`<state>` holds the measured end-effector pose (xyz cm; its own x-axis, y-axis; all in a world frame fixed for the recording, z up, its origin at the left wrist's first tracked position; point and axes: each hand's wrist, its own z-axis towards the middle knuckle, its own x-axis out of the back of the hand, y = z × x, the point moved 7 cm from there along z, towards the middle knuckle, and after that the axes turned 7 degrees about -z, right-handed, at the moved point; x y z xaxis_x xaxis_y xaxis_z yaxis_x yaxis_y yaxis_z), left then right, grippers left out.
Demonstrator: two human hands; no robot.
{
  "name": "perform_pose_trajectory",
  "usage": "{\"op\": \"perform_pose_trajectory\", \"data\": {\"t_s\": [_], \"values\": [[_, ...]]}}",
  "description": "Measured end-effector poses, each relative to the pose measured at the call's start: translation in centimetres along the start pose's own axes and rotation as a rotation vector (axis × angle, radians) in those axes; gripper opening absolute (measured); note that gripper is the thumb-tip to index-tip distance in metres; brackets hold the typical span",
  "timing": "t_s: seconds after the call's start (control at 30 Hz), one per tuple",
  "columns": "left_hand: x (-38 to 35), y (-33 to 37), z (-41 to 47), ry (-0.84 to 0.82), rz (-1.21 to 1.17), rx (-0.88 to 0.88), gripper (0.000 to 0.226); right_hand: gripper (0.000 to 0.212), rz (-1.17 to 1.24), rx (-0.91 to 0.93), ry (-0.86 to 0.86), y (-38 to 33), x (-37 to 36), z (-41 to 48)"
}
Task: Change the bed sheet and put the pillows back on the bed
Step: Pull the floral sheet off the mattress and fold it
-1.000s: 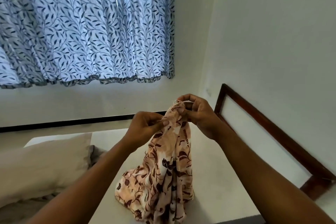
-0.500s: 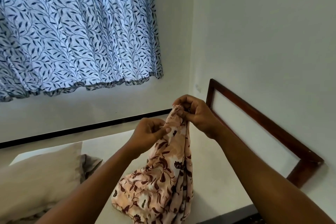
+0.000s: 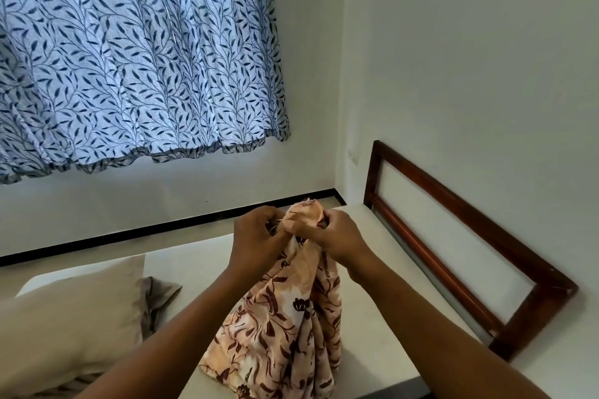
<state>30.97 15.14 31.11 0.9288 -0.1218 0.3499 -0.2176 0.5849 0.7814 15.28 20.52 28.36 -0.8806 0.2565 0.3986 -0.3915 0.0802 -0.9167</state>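
Hands: left hand (image 3: 256, 236) and right hand (image 3: 334, 236), fingers pinching the floral sheet (image 3: 285, 327)
Sheet: bunched, hanging onto the mattress (image 3: 372, 334)

Soft daylight, sharp wide-angle view
Light glows through the pale blue curtain (image 3: 129, 58) up and left of the grip (image 3: 304, 230); the walls (image 3: 470, 58) are evenly dim. Soft fold shadows on the bed sheet (image 3: 285, 334) below the grip. The headboard (image 3: 453, 201) right of it bows toward the frame edge
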Motion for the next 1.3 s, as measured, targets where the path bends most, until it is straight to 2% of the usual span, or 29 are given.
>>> {"op": "perform_pose_trajectory", "data": {"t_s": [0.07, 0.17, 0.27, 0.4, 0.47, 0.53, 0.63, 0.73, 0.8, 0.9, 1.0, 1.07, 1.13, 1.2, 1.3], "values": [[0.2, -0.4, 0.0, -0.004, 0.001, 0.012, 0.009, 0.033, 0.038, 0.028, -0.012, -0.2, 0.1, 0.2], [0.3, -1.2, -0.1, -0.032, -0.032, 0.053, 0.009, 0.009, -0.047, 0.113, 0.083, -1.1, 1.4, 1.4], [-0.1, -1.5, 0.2, -0.133, -0.07, 0.056, 0.007, 0.018, -0.109, 0.194, 0.104, -3.2, 1.5, 2.4], [0.4, -2.1, 0.7, -0.247, -0.175, 0.173, 0.037, 0.029, -0.153, 0.195, 0.032, -5.6, 0.8, 3.3], [1.3, -2.5, 0.6, -0.304, -0.157, 0.194, 0.042, 0.03, -0.154, 0.199, 0.012, -7.1, 0.7, 3.2], [2.0, -2.6, 0.2, -0.365, -0.114, 0.202, 0.034, 0.029, -0.118, 0.212, 0.011, -8.8, 0.8, 2.7], [2.3, -3.8, -1.3, -0.476, 0.003, 0.256, 0.009, 0.022, -0.022, 0.201, -0.009, -11.0, 0.2, 1.3], [2.0, -5.5, -3.2, -0.551, 0.188, 0.257, 0.011, 0.022, 0.065, 0.211, -0.045, -13.2, -1.3, -0.8], [2.5, -5.6, -4.3, -0.523, 0.221, 0.236, 0.005, 0.026, 0.086, 0.222, -0.042, -14.5, -2.1, -2.4], [4.7, -4.9, -4.7, -0.399, 0.136, 0.208, 0.026, 0.034, 0.021, 0.209, 0.084, -14.4, -2.0, -4.0], [7.9, -3.9, -5.6, -0.241, 0.09, 0.141, 0.008, 0.023, -0.185, 0.126, 0.173, -10.8, -1.6, -5.2], [9.8, -3.0, -7.0, -0.133, 0.114, 0.106, 0.015, 0.017, -0.396, 0.058, 0.091, -7.1, -2.4, -6.6], [11.5, -1.2, -9.4, -0.059, 0.12, 0.104, 0.024, 0.017, -0.488, 0.067, -0.071, -4.1, -4.3, -9.2], [12.5, 1.2, -12.4, -0.042, 0.094, 0.139, 0.023, 0.019, -0.54, 0.11, -0.27, -2.6, -6.8, -12.7], [12.3, 4.2, -17.5, -0.079, 0.061, 0.229, 0.024, 0.022, -0.578, 0.049, -0.61, -1.1, -9.7, -18.7]]}}
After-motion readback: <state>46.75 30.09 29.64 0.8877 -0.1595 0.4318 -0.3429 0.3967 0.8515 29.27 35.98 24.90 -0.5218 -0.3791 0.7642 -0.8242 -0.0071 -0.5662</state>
